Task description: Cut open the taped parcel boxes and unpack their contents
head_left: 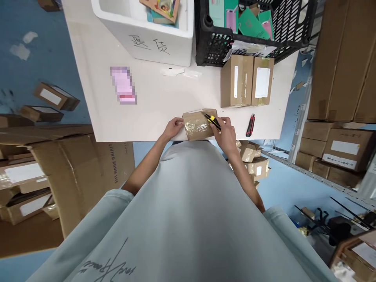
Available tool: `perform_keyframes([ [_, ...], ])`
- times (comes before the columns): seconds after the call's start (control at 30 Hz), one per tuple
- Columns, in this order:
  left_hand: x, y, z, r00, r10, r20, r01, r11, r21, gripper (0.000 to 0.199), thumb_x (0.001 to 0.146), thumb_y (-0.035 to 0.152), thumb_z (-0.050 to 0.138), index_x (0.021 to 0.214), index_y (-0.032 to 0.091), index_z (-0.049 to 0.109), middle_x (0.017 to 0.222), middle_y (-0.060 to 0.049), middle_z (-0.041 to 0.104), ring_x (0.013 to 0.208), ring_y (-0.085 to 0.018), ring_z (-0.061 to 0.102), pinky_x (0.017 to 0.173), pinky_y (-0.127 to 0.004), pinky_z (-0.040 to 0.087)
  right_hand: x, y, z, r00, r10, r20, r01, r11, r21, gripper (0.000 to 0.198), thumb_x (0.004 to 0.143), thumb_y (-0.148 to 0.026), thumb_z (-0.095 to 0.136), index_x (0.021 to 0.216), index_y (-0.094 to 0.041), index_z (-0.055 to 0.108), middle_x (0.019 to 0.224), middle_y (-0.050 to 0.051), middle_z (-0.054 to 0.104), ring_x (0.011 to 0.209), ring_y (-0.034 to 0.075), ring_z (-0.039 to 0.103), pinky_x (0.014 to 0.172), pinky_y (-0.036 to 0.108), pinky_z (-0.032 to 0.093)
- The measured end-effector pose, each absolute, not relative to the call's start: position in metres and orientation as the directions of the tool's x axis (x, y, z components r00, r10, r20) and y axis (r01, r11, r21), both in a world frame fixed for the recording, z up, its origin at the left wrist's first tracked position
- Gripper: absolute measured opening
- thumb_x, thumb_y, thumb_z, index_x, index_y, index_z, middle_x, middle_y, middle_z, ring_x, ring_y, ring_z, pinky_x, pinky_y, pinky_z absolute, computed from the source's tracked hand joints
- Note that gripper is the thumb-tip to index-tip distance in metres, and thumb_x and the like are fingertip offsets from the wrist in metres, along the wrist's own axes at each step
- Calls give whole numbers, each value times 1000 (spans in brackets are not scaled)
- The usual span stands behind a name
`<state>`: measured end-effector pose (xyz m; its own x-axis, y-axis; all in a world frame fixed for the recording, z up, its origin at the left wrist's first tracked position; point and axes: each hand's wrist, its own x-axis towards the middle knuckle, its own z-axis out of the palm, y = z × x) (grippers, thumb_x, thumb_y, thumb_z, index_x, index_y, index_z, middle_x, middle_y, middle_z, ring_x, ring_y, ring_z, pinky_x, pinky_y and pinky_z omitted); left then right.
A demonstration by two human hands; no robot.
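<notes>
A small cardboard box wrapped in shiny clear tape lies at the table's front edge, close to my body. My left hand has its fingers curled against the box's left end and steadies it there. Closed in my right hand is a yellow and black box cutter. Its front end points up and to the left over the top of the box, near the far right part. Whether the blade touches the tape cannot be made out. A second box cutter, red and black, lies on the table right of my right hand.
Two taped cardboard boxes stand at the right on the white table. Behind are a white foam bin and a black plastic crate with green packages. A blurred pink item lies left. A big open carton stands below left.
</notes>
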<state>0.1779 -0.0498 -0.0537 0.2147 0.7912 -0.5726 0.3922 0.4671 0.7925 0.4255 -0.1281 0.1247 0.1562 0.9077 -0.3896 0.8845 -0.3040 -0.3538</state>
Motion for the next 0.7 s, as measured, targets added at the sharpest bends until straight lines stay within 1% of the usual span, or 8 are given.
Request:
perform_keyframes([
  [0.07,165,-43,-40,214,834,-508,392,403,827,37,89,54,81,106,22,75,121,-12,82,106,-26,72,103,-45,61,413,-131,125,185,907,-379,906,-306,-291,55,123,-47,33,163,-25,63,149,21,62,125,35,71,109,50,56],
  [0.13,155,-35,-18,263,868,-421,342,324,882,41,97,59,76,116,23,79,133,-12,81,118,-28,74,104,-43,61,404,-133,125,207,904,-374,916,-314,-251,55,123,-46,32,165,-25,61,148,21,61,126,35,70,109,49,55],
  [0.2,151,-27,6,348,866,-360,295,263,918,47,105,65,68,123,25,82,138,-11,81,131,-29,72,111,-44,60,400,-135,126,217,900,-379,921,-317,-225,56,123,-46,30,167,-26,58,148,21,60,125,34,70,109,49,55],
  [0.23,151,-23,17,382,857,-346,290,244,925,48,105,67,70,123,25,83,136,-10,82,132,-30,72,112,-46,60,400,-135,127,218,897,-384,923,-317,-216,56,123,-46,30,169,-27,55,148,21,60,126,35,70,109,49,55],
  [0.33,157,-13,38,480,817,-320,305,186,934,45,93,64,88,115,25,87,126,-9,84,123,-32,75,110,-49,62,401,-135,135,222,889,-400,927,-319,-196,59,123,-41,26,175,-25,47,150,22,61,133,37,68,112,52,54],
  [0.43,162,-5,39,519,802,-296,316,142,938,40,89,59,92,108,24,87,119,-9,85,113,-31,78,105,-49,63,397,-139,152,199,887,-416,931,-304,-202,60,123,-38,22,177,-22,43,152,23,67,139,38,67,115,52,53],
  [0.6,163,3,29,546,784,-296,322,130,938,41,87,59,94,104,23,86,112,-8,84,108,-30,78,100,-46,65,365,-154,168,142,827,-544,887,-350,-302,62,123,-50,34,179,-24,43,144,16,81,125,39,78,101,45,61],
  [0.7,163,6,27,564,771,-295,318,127,940,39,87,57,95,103,22,85,110,-8,85,105,-29,78,99,-46,65,342,-158,164,100,792,-602,881,-352,-316,65,121,-49,40,182,-27,38,142,12,83,122,38,81,100,44,62],
])
